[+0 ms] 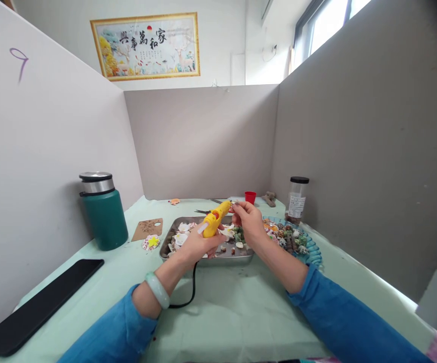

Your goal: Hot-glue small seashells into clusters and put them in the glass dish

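My left hand (pixel 197 245) is closed round a yellow hot glue gun (pixel 215 218), whose nozzle points up and right toward my right hand (pixel 249 222). My right hand pinches a small piece at the nozzle tip; I cannot make out what the piece is. Both hands hover over a metal tray (pixel 169 241) holding shells and small white pieces. The gun's black cord (pixel 191 292) runs down toward me across the pale green table.
A teal plate (pixel 314 252) of mixed shells and beads lies right of the tray. A green flask (pixel 104 212) stands at the left, a black flat slab (pixel 40 305) at near left. A red cup (pixel 250 197), a clear jar (pixel 297 200), scissors (pixel 203 211) and a brown card (pixel 147 229) sit further back. Partition walls enclose the table.
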`<action>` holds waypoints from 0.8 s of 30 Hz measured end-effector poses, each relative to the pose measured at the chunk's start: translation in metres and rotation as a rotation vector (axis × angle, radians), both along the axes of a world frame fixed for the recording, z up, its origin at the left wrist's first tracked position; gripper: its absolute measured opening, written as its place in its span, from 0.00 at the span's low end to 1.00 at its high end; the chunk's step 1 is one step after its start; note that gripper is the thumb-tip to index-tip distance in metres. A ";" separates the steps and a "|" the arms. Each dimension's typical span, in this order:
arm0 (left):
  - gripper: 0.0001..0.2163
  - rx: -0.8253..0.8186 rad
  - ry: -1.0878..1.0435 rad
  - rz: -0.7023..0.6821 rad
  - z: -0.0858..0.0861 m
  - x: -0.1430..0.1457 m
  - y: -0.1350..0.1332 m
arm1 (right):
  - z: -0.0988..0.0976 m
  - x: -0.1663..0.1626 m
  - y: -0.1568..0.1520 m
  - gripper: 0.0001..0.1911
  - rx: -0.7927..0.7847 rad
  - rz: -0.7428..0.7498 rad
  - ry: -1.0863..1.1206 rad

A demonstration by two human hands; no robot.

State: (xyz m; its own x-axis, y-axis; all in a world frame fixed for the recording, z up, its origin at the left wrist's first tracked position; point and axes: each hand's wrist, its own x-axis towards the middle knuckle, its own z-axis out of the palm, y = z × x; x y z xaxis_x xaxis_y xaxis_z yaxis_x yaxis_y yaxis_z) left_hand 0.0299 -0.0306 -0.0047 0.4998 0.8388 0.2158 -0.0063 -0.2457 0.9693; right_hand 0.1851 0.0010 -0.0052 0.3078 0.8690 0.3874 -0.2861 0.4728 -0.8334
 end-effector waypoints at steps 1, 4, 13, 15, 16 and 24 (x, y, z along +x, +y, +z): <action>0.12 0.014 0.022 0.010 -0.001 0.001 0.000 | 0.000 0.000 0.000 0.13 0.002 0.006 0.003; 0.11 0.085 0.096 0.052 -0.003 0.002 0.000 | -0.001 0.000 0.000 0.13 0.006 0.028 -0.002; 0.09 0.387 0.318 0.198 0.000 0.000 -0.004 | 0.000 -0.001 -0.001 0.14 0.007 0.073 0.025; 0.09 0.427 0.345 0.221 0.002 0.000 -0.005 | 0.000 -0.001 -0.001 0.14 0.012 0.078 0.039; 0.09 0.440 0.356 0.228 0.003 0.000 -0.005 | 0.000 -0.001 0.000 0.14 0.014 0.079 0.046; 0.08 0.527 0.400 0.239 -0.003 0.001 0.000 | 0.001 -0.001 0.000 0.15 0.016 0.060 0.066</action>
State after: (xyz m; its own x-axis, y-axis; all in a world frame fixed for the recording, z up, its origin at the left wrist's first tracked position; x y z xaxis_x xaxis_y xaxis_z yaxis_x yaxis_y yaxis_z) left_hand 0.0308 -0.0311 -0.0074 0.4409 0.7695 0.4620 0.4383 -0.6338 0.6374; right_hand 0.1838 0.0005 -0.0043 0.2808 0.8807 0.3814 -0.3687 0.4659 -0.8044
